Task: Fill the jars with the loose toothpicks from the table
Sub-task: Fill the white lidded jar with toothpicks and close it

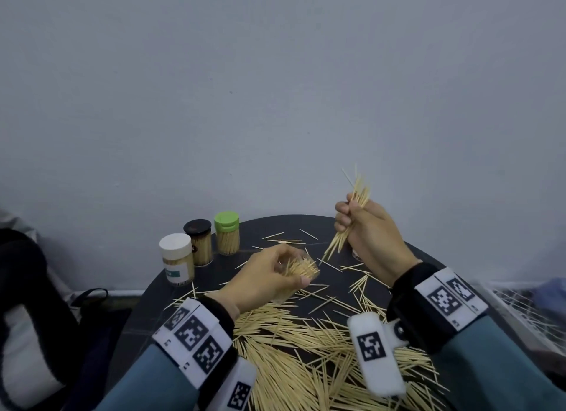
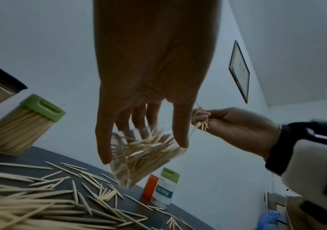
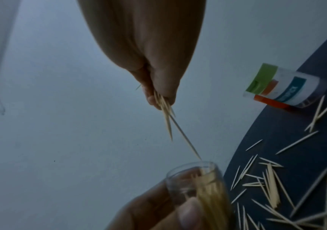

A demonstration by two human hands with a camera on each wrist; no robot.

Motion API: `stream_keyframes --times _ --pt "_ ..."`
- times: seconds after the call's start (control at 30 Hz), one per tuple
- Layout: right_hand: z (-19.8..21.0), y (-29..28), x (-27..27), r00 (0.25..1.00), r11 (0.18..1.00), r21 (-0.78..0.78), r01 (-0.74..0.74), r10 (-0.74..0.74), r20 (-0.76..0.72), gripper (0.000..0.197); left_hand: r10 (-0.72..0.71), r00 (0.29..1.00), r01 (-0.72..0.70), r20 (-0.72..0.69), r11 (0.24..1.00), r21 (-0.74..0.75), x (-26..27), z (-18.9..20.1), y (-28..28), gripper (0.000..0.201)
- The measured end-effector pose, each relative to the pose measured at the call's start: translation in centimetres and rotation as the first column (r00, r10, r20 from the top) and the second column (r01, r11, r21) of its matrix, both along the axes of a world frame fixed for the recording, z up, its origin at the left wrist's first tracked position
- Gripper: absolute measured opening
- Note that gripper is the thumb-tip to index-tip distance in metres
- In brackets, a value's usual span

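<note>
left hand point(image 1: 263, 275) is wrapped round an open clear jar point(image 1: 301, 269), tilted and half full, held just above the dark round table point(image 1: 147, 306). right hand point(image 1: 370, 233) is fisted round a bunch of toothpicks point(image 1: 352, 214), lowest tips right at the jar's mouth. big loose pile point(image 1: 306, 355) covers the table, three capped jars point(image 1: 199, 246) stand at the back left

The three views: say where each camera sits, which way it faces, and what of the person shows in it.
Head: on the head, facing forward and down at the table; both hands and sleeves show.
Left wrist: under the left hand, looking along its palm at the open jar it grips.
Right wrist: under the right hand, looking along it at its bunch of toothpicks.
Shared: both wrist views show the open jar and the green-lidded jar.
</note>
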State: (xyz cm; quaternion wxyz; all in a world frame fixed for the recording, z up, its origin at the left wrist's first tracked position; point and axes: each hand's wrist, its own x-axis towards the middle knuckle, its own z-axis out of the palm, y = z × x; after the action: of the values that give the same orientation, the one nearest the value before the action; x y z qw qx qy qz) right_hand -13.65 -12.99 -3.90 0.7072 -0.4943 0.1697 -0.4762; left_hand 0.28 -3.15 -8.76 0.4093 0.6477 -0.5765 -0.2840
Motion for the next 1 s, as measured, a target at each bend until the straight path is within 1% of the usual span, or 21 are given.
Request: stream_keyframes --times 0.13,0.2,0.33,0.47,0.57,0.67,0.77,0.83,0.93,1.0 --pt "-0.8 0.3 0.6 1.0 1.0 0.004 -0.011 0.011 -0.015 0.028 -0.036 0.999 0.036 -0.034 0.999 0.007 -1.0 -0.1 -0.5 0.043" --pt "-1.7 0.4 0.8 0.998 1.0 -0.013 -0.003 0.002 -0.067 0.027 -0.043 0.996 0.043 -0.073 0.999 0.004 -1.4 -0.2 -0.7 0.04" --pt "-3.1 0.8 0.8 0.98 0.995 -0.094 0.027 -0.044 -0.194 0.024 -0.061 0.984 0.061 -0.17 0.998 -0.004 -1.6 -0.1 -0.8 0.032" --pt "-3.6 1.4 0.9 0.985 0.996 -0.092 -0.015 -0.001 -0.171 0.022 -0.057 0.97 0.054 -0.238 0.998 -0.018 -1.6 0.2 -0.9 0.032" --pt "-4.1 1.9 1.0 0.971 0.988 -0.153 -0.028 -0.01 -0.238 0.022 -0.046 0.959 0.035 -0.281 0.998 -0.043 -1.5 0.4 -0.9 0.032" --pt "-4.8 2.2 1.2 0.957 0.988 -0.151 -0.026 -0.019 -0.289 0.027 -0.036 0.961 0.022 -0.273 0.998 -0.053 -1.2 0.4 -0.8 0.033" --pt "-5.2 2.2 1.1 0.935 0.989 -0.141 -0.037 -0.016 -0.355 0.029 -0.036 0.968 0.029 -0.248 0.999 -0.034 -1.1 0.4 -0.8 0.042" --pt "-5.2 2.0 1.0 0.928 0.991 -0.133 -0.035 -0.017 -0.371 0.031 -0.043 0.969 0.037 -0.245 0.999 -0.032 -1.0 0.4 -0.8 0.046" --pt "-4.9 2.1 0.8 0.933 0.983 -0.185 -0.002 -0.065 -0.354 0.033 -0.061 0.971 0.054 -0.233 0.998 -0.035 -1.0 0.3 -0.9 0.045" --pt "-4.6 2.0 0.6 0.955 0.982 -0.188 0.017 -0.071 -0.287 0.038 -0.063 0.974 0.057 -0.217 0.998 -0.03 -1.0 0.3 -0.9 0.044"
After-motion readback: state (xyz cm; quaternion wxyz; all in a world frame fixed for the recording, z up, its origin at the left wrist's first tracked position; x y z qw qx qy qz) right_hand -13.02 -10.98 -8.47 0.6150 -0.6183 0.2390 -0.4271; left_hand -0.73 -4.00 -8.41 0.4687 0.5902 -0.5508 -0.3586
